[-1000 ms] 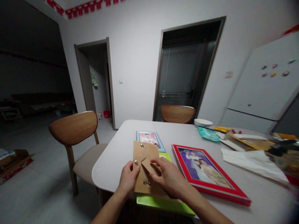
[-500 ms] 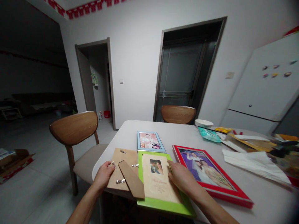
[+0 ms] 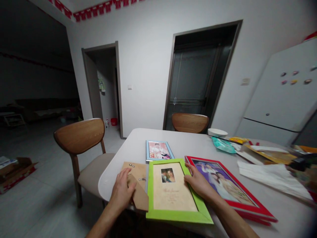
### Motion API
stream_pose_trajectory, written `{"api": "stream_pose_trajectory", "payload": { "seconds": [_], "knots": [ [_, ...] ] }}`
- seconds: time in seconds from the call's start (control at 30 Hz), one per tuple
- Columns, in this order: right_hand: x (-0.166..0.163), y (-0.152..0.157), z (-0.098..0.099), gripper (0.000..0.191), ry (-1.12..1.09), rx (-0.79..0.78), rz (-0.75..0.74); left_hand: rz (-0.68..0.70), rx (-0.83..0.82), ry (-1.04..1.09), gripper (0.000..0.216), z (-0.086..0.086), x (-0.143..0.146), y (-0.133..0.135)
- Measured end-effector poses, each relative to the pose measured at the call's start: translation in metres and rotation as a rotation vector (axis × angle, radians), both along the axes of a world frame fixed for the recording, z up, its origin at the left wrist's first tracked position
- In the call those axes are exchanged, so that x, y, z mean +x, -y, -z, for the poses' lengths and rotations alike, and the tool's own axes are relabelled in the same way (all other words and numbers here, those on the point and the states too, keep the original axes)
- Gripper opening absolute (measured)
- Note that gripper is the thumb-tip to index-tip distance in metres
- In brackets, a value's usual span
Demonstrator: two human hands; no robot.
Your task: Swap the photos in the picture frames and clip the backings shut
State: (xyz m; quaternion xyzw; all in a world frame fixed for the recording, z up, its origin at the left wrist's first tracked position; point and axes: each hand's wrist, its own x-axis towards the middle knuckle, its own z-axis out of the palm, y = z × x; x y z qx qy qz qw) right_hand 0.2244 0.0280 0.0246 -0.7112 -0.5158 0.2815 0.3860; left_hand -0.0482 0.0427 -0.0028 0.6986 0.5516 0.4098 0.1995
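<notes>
My right hand point(image 3: 198, 181) grips the right side of a lime-green picture frame point(image 3: 179, 216), its thumb on top. Inside the frame is a cream insert with a small photo of two people. My left hand point(image 3: 122, 188) lies over a brown backing board point(image 3: 135, 166), with fingers extended and thumb apart. Metal clips and a fold-out stand leg point(image 3: 141, 200) show on the board, which lies left of the green frame. Behind them is a light-blue picture frame point(image 3: 159, 151). A red picture frame point(image 3: 224, 185) with a wedding photo lies to the right.
The white table point(image 3: 116, 168) also holds a white bowl point(image 3: 217, 132), a teal packet point(image 3: 223, 145), white paper point(image 3: 272, 178) and wrappings at the right. Wooden chairs stand at the left point(image 3: 80, 135) and far side point(image 3: 190, 122). An open carton point(image 3: 18, 175) lies on the floor.
My left hand has gone from pinching the backing board's left edge to lying over it. The green frame is shifted slightly, and its inner edge now shows fully around the insert.
</notes>
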Motion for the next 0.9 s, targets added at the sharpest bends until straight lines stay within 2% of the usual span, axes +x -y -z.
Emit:
{"api": "stream_pose_trajectory", "payload": {
  "seconds": [0.07,0.13,0.17,0.27,0.37,0.43,0.5,0.6,0.67,0.77,0.9],
  "knots": [
    [-0.007,0.006,-0.013,0.070,-0.317,-0.015,0.002,0.157,0.014,0.008,0.048,-0.008,0.027,0.018],
    [-0.017,0.013,-0.026,0.073,-0.483,0.000,0.017,0.330,0.020,0.012,0.055,-0.017,0.054,0.035],
    [-0.021,0.016,-0.031,0.074,-0.510,0.023,0.017,0.410,0.027,0.004,0.060,-0.021,0.067,0.042],
    [-0.028,0.020,-0.035,0.072,-0.489,0.071,-0.033,0.506,0.161,-0.038,0.059,-0.030,0.094,0.054],
    [-0.024,0.018,-0.028,0.068,-0.454,0.083,-0.098,0.547,0.327,-0.049,0.054,-0.036,0.100,0.055],
    [-0.017,0.015,-0.020,0.069,-0.434,0.097,-0.109,0.511,0.372,-0.007,0.055,-0.039,0.094,0.053],
    [-0.009,0.012,-0.014,0.068,-0.334,0.083,-0.108,0.387,0.348,0.078,0.054,-0.041,0.082,0.048],
    [0.001,0.009,-0.007,0.059,0.066,0.025,-0.092,0.152,0.213,0.235,0.049,-0.041,0.058,0.038],
    [0.005,0.008,-0.001,0.053,0.334,0.021,-0.082,0.043,0.141,0.306,0.048,-0.035,0.041,0.032],
    [0.007,0.009,0.010,0.049,0.529,0.045,-0.078,-0.018,0.099,0.301,0.046,-0.018,0.018,0.026],
    [0.004,0.010,0.023,0.044,0.602,0.067,-0.093,0.010,0.035,0.199,0.043,0.005,-0.001,0.028]
  ]
}}
